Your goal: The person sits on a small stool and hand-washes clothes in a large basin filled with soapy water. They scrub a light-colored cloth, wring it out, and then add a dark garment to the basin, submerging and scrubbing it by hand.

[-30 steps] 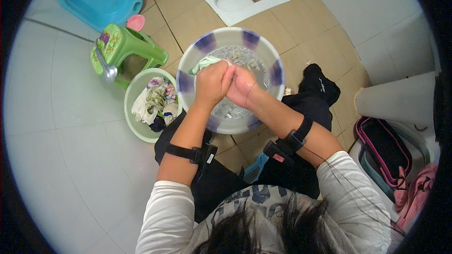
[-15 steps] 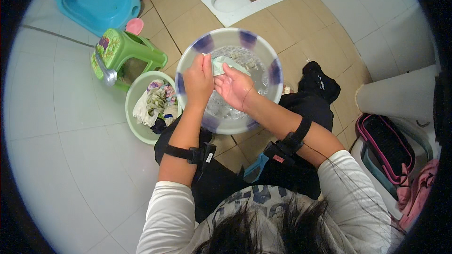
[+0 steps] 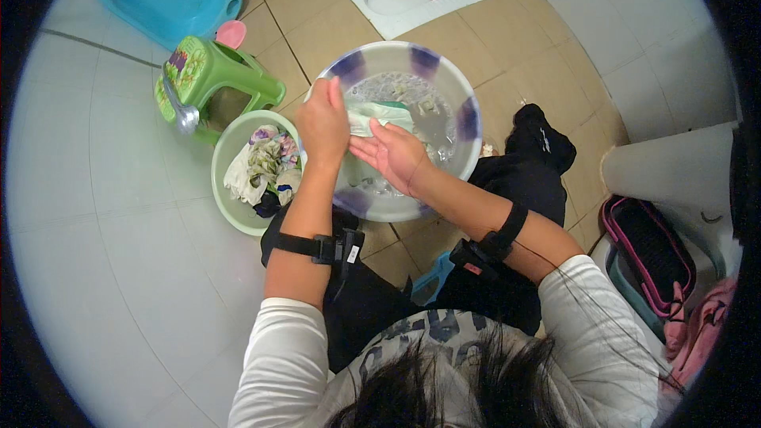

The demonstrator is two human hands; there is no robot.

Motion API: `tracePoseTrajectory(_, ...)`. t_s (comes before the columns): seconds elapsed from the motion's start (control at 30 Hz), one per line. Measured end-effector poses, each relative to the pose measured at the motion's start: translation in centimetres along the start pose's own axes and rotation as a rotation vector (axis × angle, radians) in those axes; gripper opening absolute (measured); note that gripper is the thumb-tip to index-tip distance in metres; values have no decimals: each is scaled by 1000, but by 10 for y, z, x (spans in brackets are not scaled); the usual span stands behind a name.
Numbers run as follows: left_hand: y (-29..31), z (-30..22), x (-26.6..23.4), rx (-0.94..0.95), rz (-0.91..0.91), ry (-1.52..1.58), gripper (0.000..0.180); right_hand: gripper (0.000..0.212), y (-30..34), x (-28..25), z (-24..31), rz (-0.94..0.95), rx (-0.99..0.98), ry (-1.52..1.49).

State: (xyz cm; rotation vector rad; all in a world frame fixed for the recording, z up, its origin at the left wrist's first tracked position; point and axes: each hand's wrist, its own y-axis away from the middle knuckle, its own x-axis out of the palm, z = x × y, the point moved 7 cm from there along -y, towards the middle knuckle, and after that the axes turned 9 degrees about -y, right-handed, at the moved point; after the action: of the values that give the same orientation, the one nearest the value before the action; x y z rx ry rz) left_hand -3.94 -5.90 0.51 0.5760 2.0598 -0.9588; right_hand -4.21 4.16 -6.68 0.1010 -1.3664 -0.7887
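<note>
Over a white basin with purple patches [image 3: 468, 123], both my hands are on a pale green-white cloth [image 3: 379, 116] with a darker green edge. My left hand [image 3: 323, 123] is closed in a fist at the cloth's left end, with the thumb side up. My right hand [image 3: 396, 160] lies palm up under the cloth, its thumb over the fabric and its fingers pointing to the left hand. Grey, soapy water [image 3: 437, 123] fills the basin, and some pale fabric shows in it.
A light green basin [image 3: 230, 206] of crumpled clothes [image 3: 265, 162] stands at the left. Behind it are a green stool [image 3: 208, 71] with a showerhead [image 3: 186, 117] on it, a pink scoop [image 3: 231, 33] and a blue tub [image 3: 170, 0]. A squat toilet [image 3: 396, 20] lies ahead.
My left hand has moved slightly left and up. More of the cloth shows between my hands, including its darker green edge. The whole view has shifted a little.
</note>
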Motion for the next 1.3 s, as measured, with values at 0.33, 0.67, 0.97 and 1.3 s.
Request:
tracePoseTrajectory(0.33,2,36,11,-208,126,314,28,37,-4,6,23,149,-36,21)
tracePoseTrajectory(0.67,10,23,9,-491,366,1308,24,35,-8,-2,56,108,-175,347)
tracePoseTrajectory(0.97,2,-13,-25,223,230,708,16,32,-17,-14,62,51,-328,488)
tracePoseTrajectory(1.3,25,-47,7,96,200,354,21,31,-20,-27,18,-26,-325,290)
